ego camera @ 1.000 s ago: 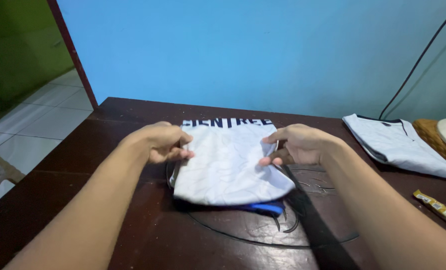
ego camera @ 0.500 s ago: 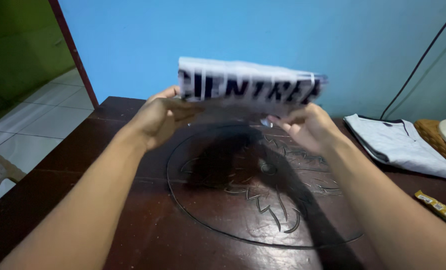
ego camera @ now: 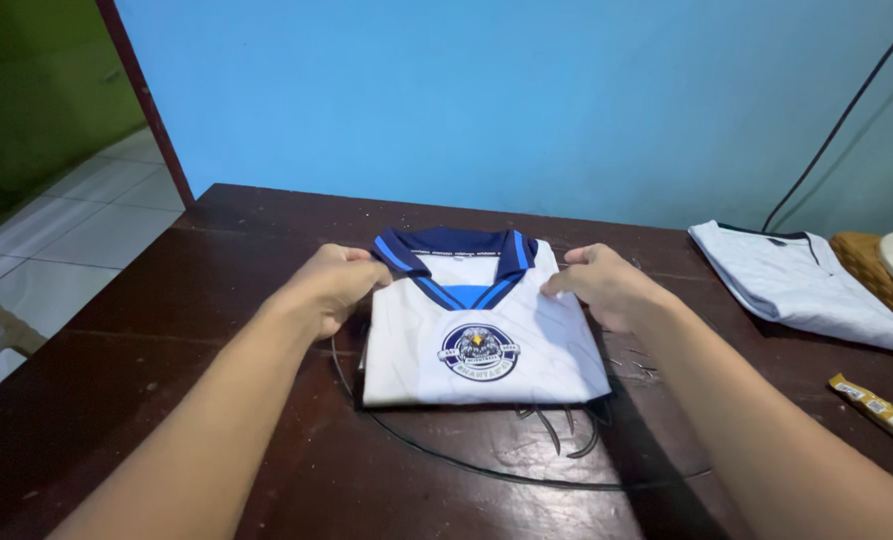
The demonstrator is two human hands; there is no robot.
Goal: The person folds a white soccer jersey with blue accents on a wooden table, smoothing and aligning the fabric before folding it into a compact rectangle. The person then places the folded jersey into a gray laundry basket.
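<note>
a folded white jersey (ego camera: 481, 335) with a navy and blue collar and a round blue crest on its chest lies flat at the centre of the frame, collar toward the far wall, on a dark wooden table (ego camera: 166, 340) carved with a large circular design that shows beneath and below the shirt. the left hand (ego camera: 334, 285) grips the jersey's left edge just under the collar, fingers curled around the fabric; the right hand (ego camera: 599, 285) pinches the right edge at the same height, fingertips pressed on the cloth. both forearms reach in from the lower corners of the frame. at the right of the frame a second folded white shirt (ego camera: 801, 290) with dark trim rests on the table, well apart from the jersey, with a woven basket (ego camera: 861, 262) just beyond it. a small yellow wrapper (ego camera: 878, 410) lies near the lower right edge. a blue wall (ego camera: 466, 100) fills the upper part of the frame.
</note>
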